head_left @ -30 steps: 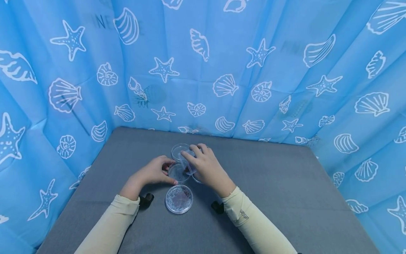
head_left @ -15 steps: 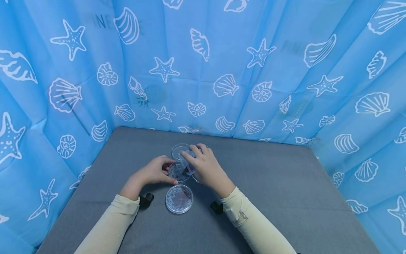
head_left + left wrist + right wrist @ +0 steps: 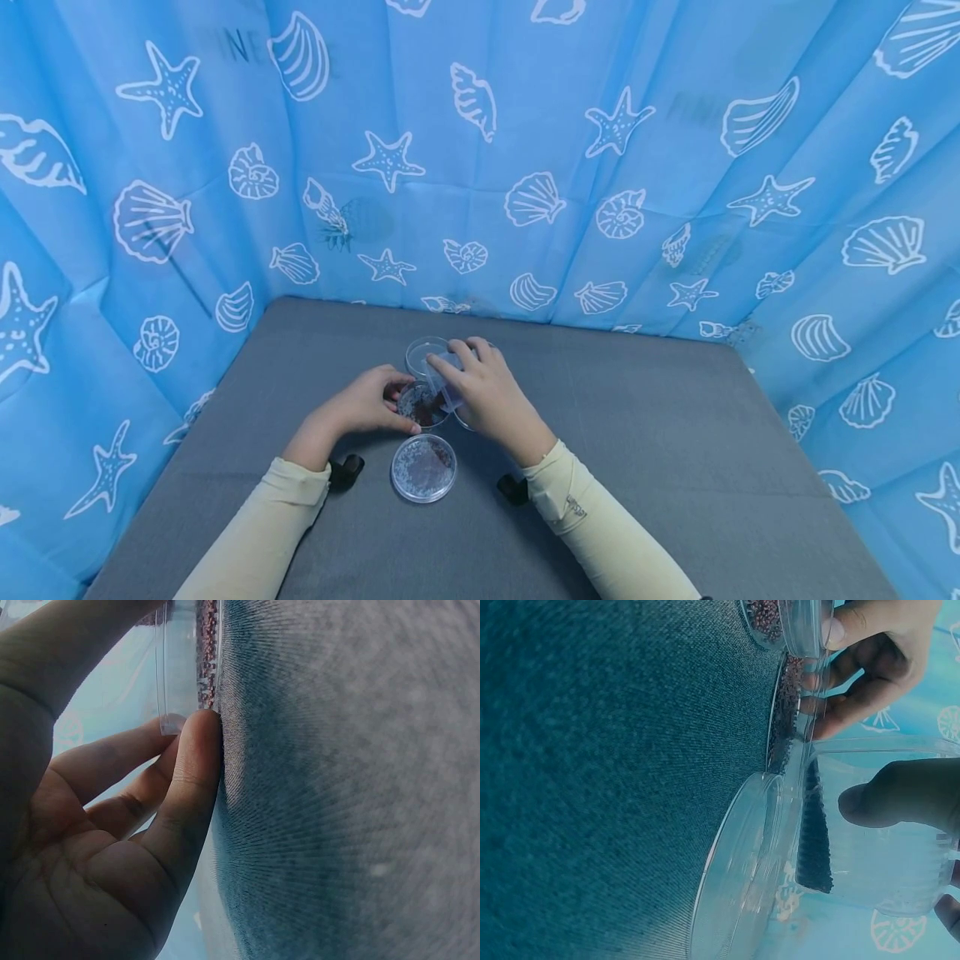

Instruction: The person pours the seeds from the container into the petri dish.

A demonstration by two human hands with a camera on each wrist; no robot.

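My left hand (image 3: 363, 407) pinches the rim of a clear petri dish (image 3: 411, 402) between thumb and fingers. Dark reddish-brown granules lie across this dish's floor; in the left wrist view they show as a band of granules (image 3: 208, 652) behind its wall. Close over its right side, my right hand (image 3: 491, 396) holds a clear plastic container (image 3: 889, 859) tilted toward it. Inside the container, dark granules (image 3: 815, 840) have slid to the low side; the thumb presses on its wall. A second petri dish (image 3: 423, 469), also with granules, stands just in front.
Behind the middle dish is another clear petri dish (image 3: 422, 350), and one more dish (image 3: 739, 855) shows low in the right wrist view, partly under my right hand in the head view. The grey cloth-covered table (image 3: 637, 458) is bordered by blue seashell curtains (image 3: 480, 167).
Granules have built up in the middle petri dish, from nearly bare to a dark reddish-brown patch. Both hands keep almost the same place, the container still tilted over it.
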